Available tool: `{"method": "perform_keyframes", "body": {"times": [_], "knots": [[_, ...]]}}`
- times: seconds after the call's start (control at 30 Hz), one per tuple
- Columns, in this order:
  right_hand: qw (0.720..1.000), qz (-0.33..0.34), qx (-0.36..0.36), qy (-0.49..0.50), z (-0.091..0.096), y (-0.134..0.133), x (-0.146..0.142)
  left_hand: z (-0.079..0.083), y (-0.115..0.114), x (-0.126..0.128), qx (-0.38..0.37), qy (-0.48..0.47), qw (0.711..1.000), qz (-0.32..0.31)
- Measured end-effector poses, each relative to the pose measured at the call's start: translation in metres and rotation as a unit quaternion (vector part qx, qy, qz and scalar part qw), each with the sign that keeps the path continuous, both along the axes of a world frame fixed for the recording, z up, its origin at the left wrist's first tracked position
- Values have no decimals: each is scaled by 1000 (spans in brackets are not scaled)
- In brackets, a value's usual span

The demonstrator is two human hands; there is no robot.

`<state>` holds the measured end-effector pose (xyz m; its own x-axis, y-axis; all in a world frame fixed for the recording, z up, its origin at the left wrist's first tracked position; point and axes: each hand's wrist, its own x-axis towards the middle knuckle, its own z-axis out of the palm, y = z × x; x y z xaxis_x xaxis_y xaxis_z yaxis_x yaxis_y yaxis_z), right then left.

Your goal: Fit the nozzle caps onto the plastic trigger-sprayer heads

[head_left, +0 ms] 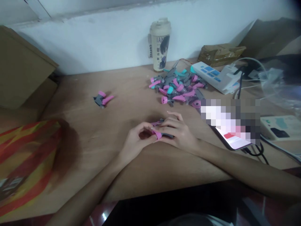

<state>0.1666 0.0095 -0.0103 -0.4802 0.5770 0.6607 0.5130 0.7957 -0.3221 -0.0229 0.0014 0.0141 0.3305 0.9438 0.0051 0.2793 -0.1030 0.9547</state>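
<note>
My left hand [136, 138] has its thumb and fingers closed on the pink end of a pink-and-grey trigger sprayer head [158, 135], just above the table. Over its grey part, my right hand [180, 131] curls its fingers round the same piece and hides much of it. One finger of that hand sticks out. A similar sprayer head [102, 99], grey with pink parts, lies alone to the left. Beyond my right hand is a pile of sprayer heads [180, 88] in grey, pink and teal.
A coffee cup [160, 47] stands by the wall. To the right are a white power strip [215, 77], a lit phone [235, 138] with a cable, and a taped cardboard package [218, 54]. A red-and-yellow bag [28, 157] and cardboard box [21, 69] occupy the left.
</note>
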Motion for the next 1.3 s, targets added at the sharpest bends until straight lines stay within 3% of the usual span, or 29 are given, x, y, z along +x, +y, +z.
{"method": "perform_keyframes", "body": {"times": [0.5, 0.63, 0.77, 0.9, 1.03, 1.17, 1.3], "knots": [[999, -38, 25, -26, 1, -3, -5, -4, -7, 4, 65, 39, 997, 17], [995, -70, 57, -45, 3, -5, -7, -3, -10, 4, 92, 62, 992, 62], [989, -100, 84, -76, 5, -7, -8, 5, -15, 6, 148, 170, 969, 105], [985, -113, 89, -95, 6, -7, -10, 9, -22, 11, 212, 298, 922, 130], [984, -116, 84, -103, 7, -10, -12, 7, -23, 12, 257, 331, 897, 143], [989, -129, 51, -60, 9, -11, -11, 4, -10, 1, 219, 290, 916, 168], [991, -117, -30, 64, 12, -8, -5, 9, 3, -12, 102, 93, 974, 177]]}}
